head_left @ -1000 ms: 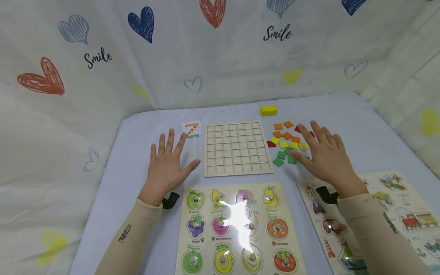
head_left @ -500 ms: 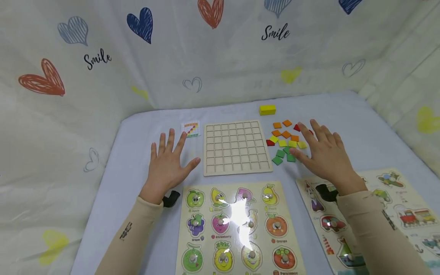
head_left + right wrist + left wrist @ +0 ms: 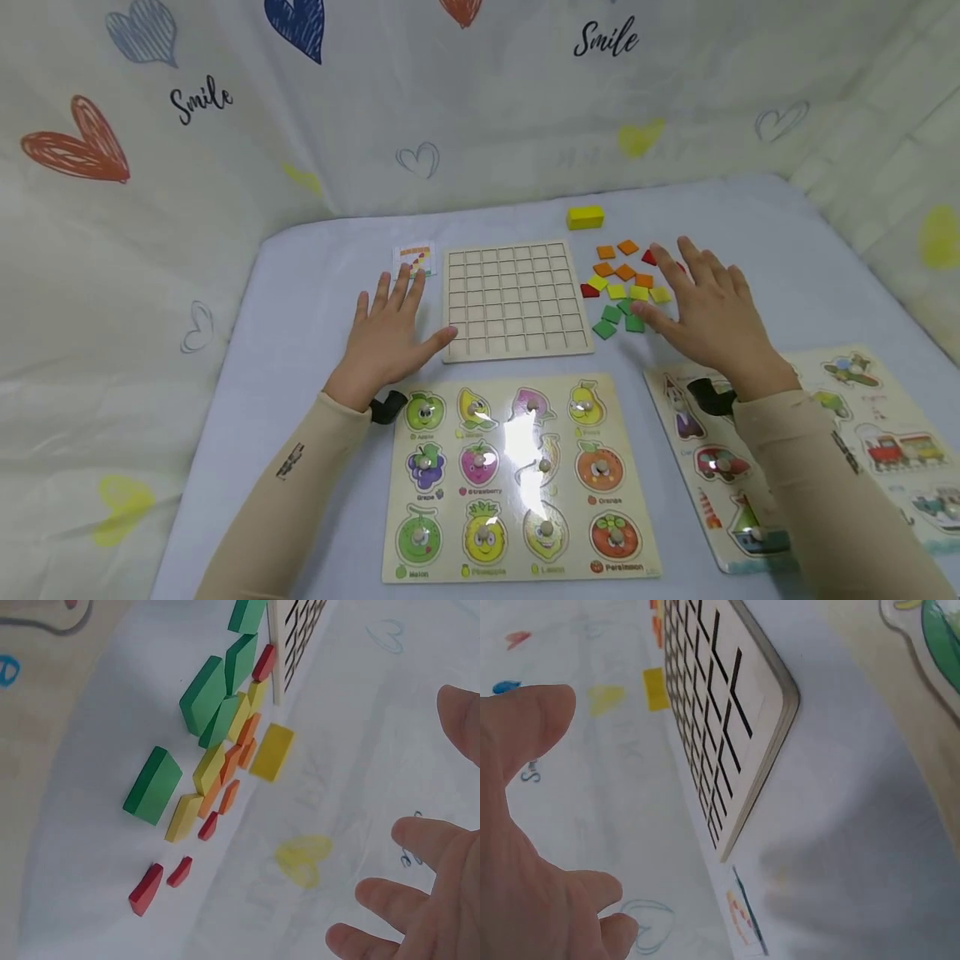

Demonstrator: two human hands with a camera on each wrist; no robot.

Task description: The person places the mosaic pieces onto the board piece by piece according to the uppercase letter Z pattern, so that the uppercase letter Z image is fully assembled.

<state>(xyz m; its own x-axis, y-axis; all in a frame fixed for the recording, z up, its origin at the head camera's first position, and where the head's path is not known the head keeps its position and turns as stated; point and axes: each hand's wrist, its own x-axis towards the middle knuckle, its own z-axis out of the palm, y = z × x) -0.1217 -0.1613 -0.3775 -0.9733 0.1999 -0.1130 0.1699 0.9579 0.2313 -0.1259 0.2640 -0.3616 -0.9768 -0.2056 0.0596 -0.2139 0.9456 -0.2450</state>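
Note:
A pale wooden grid board [image 3: 517,302] lies in the middle of the table. My left hand [image 3: 387,337], fingers spread and holding nothing, hovers by the board's left side, its thumb tip overlapping the board's corner in the head view. A small pattern card [image 3: 415,257] with a coloured design lies just past its fingertips. My right hand [image 3: 712,312] hovers with spread fingers over the right edge of a scatter of tiles, also holding nothing. Those tiles are orange [image 3: 625,272], yellow [image 3: 617,292], red [image 3: 590,291] and green [image 3: 604,329]; in the right wrist view a green tile [image 3: 153,786] shows well below the fingers.
A fruit knob puzzle [image 3: 517,479] lies at the front, with glare across its middle. To its right is a vehicle puzzle [image 3: 810,458], partly under my right forearm. A yellow block [image 3: 585,217] stands at the back. A heart-printed cloth [image 3: 510,108] hangs behind the table.
My left hand has moved right, toward the grid board. The head view has tilted down a little, so the table sits higher in it. My right hand stays over the tiles.

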